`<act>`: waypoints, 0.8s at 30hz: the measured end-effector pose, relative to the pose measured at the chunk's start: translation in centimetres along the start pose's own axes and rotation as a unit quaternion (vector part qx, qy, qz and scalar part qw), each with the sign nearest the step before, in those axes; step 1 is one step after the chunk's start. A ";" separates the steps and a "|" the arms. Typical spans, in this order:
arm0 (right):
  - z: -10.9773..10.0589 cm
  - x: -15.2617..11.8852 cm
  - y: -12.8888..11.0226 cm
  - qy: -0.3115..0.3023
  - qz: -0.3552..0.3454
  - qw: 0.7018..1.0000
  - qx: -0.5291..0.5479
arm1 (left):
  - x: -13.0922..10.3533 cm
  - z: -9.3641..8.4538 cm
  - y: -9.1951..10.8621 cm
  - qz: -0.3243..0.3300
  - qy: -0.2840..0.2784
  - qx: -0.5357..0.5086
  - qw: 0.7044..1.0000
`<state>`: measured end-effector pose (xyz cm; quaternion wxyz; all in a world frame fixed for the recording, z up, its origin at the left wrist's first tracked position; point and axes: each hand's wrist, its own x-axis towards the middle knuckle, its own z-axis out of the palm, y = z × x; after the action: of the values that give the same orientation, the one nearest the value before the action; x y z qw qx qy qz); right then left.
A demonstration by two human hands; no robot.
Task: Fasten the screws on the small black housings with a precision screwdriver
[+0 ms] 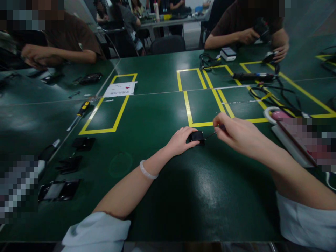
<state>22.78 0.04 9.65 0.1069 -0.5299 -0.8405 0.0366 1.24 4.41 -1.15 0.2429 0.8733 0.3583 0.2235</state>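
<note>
On the green table, my left hand [182,141] is closed around a small black box-shaped part [198,137], thumb on the near side and fingers on the far side. My right hand [231,131] pinches a screwdriver [210,135], whose thin dark shaft slants down to the left. Its tip meets the right side of the black part, or lies very close to it. Most of the screwdriver's handle is hidden in my fingers.
Left of me lie several black parts [67,164] and a yellow-black screwdriver [83,109]. A paper label [120,89] sits across yellow tape outlines. At right are an electric screwdriver [253,76], cables [283,94] and a pink round item [280,115]. Two people work opposite.
</note>
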 end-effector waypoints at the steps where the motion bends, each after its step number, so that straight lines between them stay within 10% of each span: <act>1: 0.0 0.0 0.0 0.001 -0.002 1.000 0.002 | 0.0 0.0 0.0 0.000 0.000 0.000 1.000; 24: 0.6 0.0 0.1 0.018 0.026 0.999 -0.017 | 0.0 0.1 -0.1 -0.001 0.000 0.002 1.000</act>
<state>22.70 0.12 9.03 0.1117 -0.5542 -0.8247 0.0160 1.21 4.47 -1.28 0.2414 0.8736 0.3592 0.2223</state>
